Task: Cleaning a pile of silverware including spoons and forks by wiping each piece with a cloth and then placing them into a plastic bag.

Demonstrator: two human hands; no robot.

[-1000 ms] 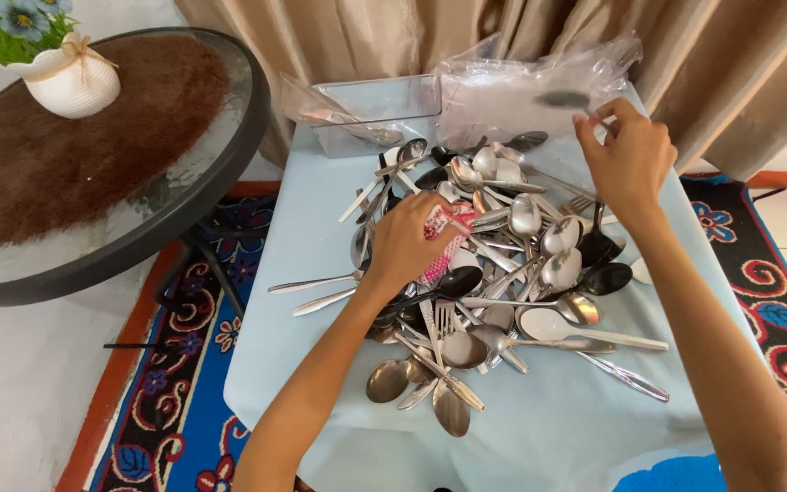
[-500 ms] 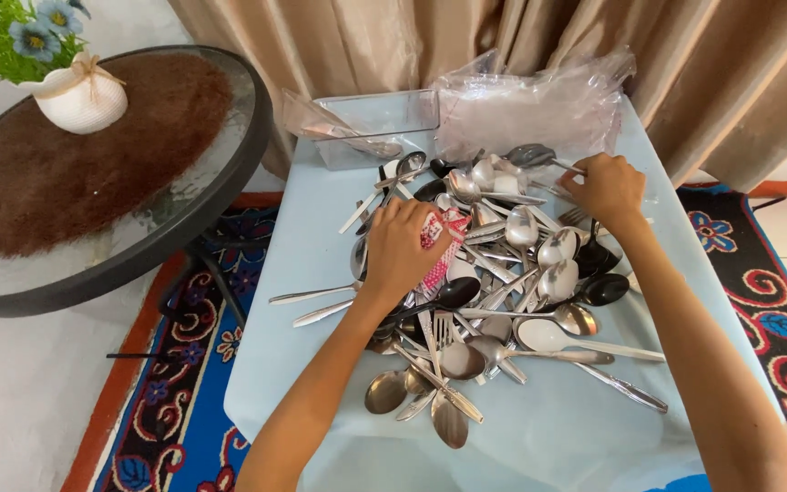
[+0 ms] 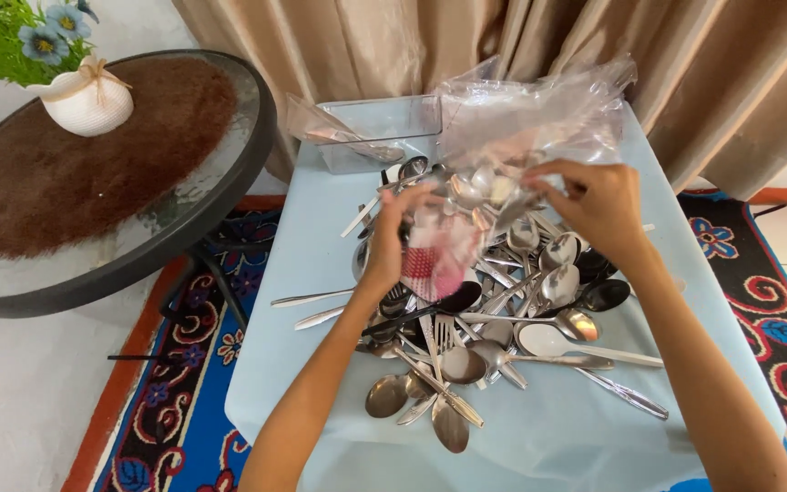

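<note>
Light-blue surface (image 3: 321, 237) under a heap of steel spoons and forks (image 3: 485, 337); round glass side table (image 3: 102, 182) at left; clear plastic bin (image 3: 375, 132) at the far edge. Clear plastic bag (image 3: 521, 128) lifted above the heap, pinched by both hands: left hand (image 3: 393, 241) closed on its red-and-white lower part, right hand (image 3: 594, 205) closed on its upper edge. Best kept taut and clear of fork tines.

Behind your counter (image 3: 321, 237) hang beige curtains (image 3: 393, 46). To your left stands a round glass table (image 3: 120, 210) bearing a white vase (image 3: 88, 100); a patterned rug (image 3: 175, 428) covers the pale floor (image 3: 20, 401).
</note>
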